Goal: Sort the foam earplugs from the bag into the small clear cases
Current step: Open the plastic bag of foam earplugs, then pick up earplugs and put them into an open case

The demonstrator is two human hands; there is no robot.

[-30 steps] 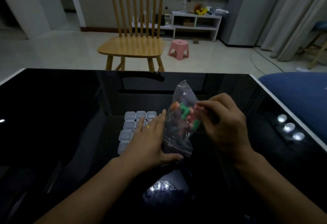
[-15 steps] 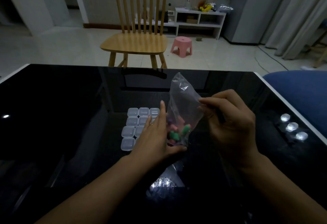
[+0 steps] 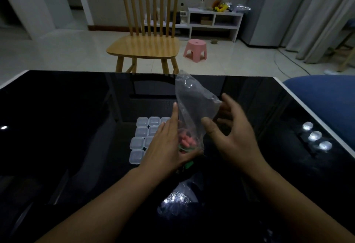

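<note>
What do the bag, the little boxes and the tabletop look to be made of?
Bag: thin clear plastic film, going by its creases and the way it stands crumpled.
Little boxes: clear, slightly cloudy rigid plastic, with moulded rounded corners.
Tabletop: glossy black, probably glass or lacquer, since it mirrors the chair and lights.
Earplugs: pink and green, matte; foam cannot be confirmed by look.

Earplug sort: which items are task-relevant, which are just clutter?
Job:
bag
foam earplugs
clear cases
left hand
right hand

Lying about:
wooden chair
pink stool
white shelf
blue cushion
</note>
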